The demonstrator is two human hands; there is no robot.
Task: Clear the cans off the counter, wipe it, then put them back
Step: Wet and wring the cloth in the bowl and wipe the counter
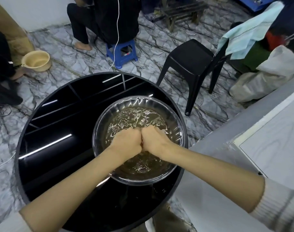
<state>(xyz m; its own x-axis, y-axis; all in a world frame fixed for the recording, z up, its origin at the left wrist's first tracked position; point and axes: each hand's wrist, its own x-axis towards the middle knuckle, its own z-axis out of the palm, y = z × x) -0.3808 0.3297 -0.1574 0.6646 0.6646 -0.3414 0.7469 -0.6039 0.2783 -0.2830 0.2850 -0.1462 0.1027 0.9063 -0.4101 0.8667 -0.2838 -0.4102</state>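
Seen from the head camera, a person's left hand (127, 141) and right hand (155, 139) press together as fists in a clear bowl (181, 131) of rippling water on a round black table (59, 131), apparently wringing something; what they clutch cannot be told. No cans are visible. A black stool (191, 59) stands nearby.

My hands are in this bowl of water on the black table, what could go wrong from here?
The bowl sits near the table's right edge, so pressing with both fists, left hand and right hand, might tip or slide it. The water is already churning and may slop onto the glossy top. The pushed-up sleeve may get wet.
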